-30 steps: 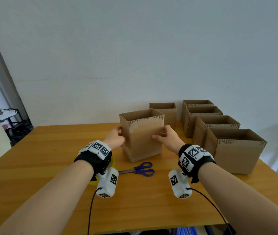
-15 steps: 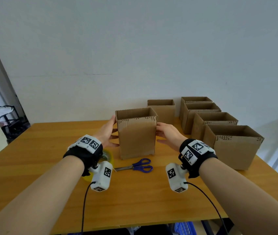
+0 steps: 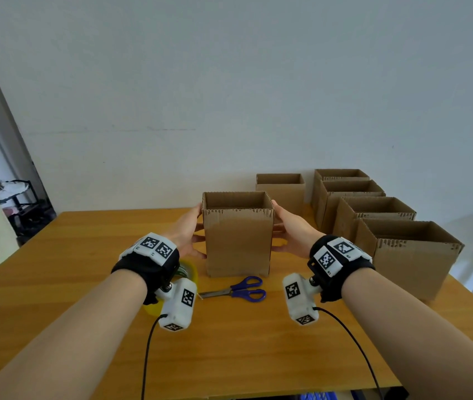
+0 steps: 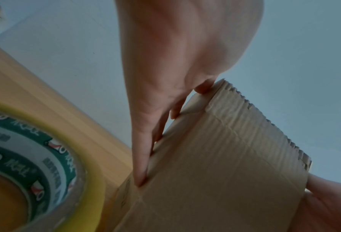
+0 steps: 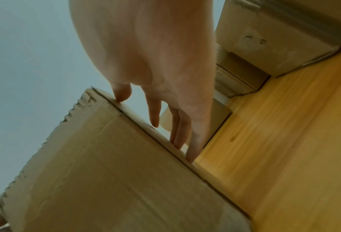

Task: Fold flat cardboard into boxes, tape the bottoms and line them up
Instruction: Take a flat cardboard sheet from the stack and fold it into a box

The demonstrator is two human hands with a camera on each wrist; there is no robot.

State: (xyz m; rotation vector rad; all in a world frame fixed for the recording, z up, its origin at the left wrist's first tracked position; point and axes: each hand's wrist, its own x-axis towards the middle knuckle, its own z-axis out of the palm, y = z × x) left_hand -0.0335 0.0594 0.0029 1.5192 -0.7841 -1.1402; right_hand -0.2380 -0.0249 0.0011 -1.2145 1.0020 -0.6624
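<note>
An open-topped brown cardboard box (image 3: 238, 243) (image 4: 221, 164) (image 5: 110, 169) stands upright on the wooden table (image 3: 56, 269), square to me. My left hand (image 3: 187, 230) (image 4: 165, 78) lies flat against its left side, fingers straight. My right hand (image 3: 290, 230) (image 5: 155, 70) lies flat against its right side, fingers straight too. A roll of yellow tape (image 3: 184, 272) (image 4: 36, 164) sits on the table under my left wrist. Blue-handled scissors (image 3: 241, 290) lie just in front of the box.
Several finished open boxes stand at the right: a row running from the near right (image 3: 408, 255) back to the wall (image 3: 342, 176), and one more (image 3: 282, 189) behind the held box. A doorway with a black rack (image 3: 18, 203) is at far left.
The box was tilted and held off the table; it now stands upright on the table, nearer me. Both hands have shifted from its front face to flat against its sides.
</note>
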